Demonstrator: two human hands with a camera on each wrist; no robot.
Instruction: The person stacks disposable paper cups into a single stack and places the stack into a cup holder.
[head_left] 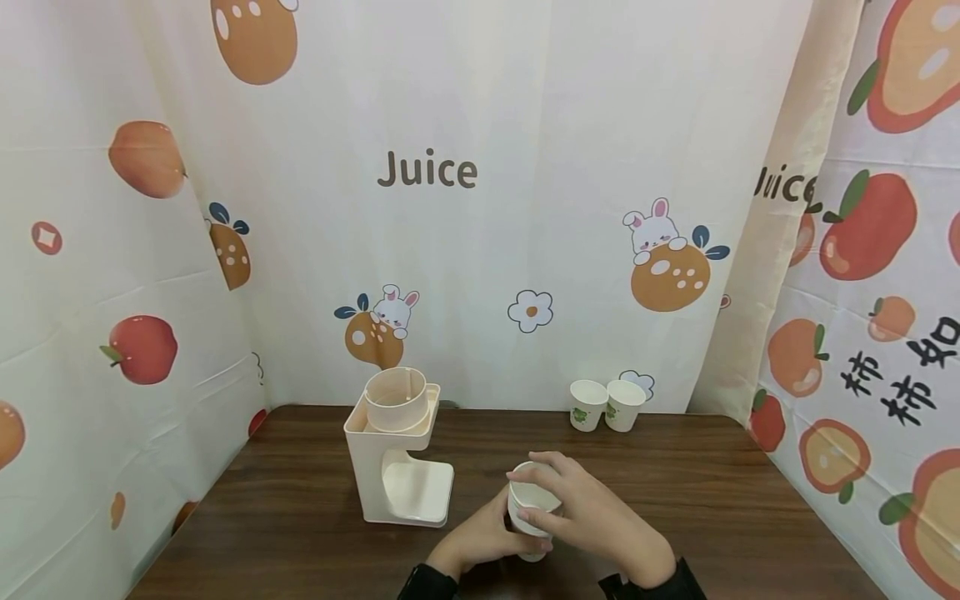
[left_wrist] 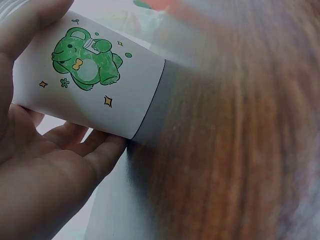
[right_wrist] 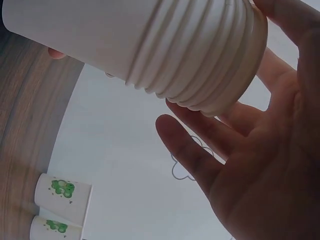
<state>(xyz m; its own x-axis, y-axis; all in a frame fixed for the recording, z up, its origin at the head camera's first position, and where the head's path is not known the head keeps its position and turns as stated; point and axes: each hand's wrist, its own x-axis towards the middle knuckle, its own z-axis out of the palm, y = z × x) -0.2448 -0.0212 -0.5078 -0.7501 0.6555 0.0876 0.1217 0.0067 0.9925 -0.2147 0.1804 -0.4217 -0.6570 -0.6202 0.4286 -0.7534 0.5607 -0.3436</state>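
A stack of nested white paper cups (head_left: pixel 531 497) stands near the front of the table, between my two hands. My left hand (head_left: pixel 483 533) grips the outer cup low on its side, thumb on one side and fingers round the other. On that cup's wall, in the left wrist view, a green bear print (left_wrist: pixel 90 62) shows. My right hand (head_left: pixel 600 512) holds the stack at its top, with fingers and thumb spread round the rims. Several stacked rims (right_wrist: pixel 210 55) appear as ridges in the right wrist view. The inside of the top cup is partly hidden by the right fingers.
A cream-coloured stand (head_left: pixel 366 475) with a round container (head_left: pixel 396 400) on top and a flat base (head_left: pixel 420 492) is left of the hands. Two more paper cups (head_left: pixel 587 406) stand side by side at the table's back edge. Printed curtains (head_left: pixel 487 250) surround the wooden table (head_left: pixel 300 500).
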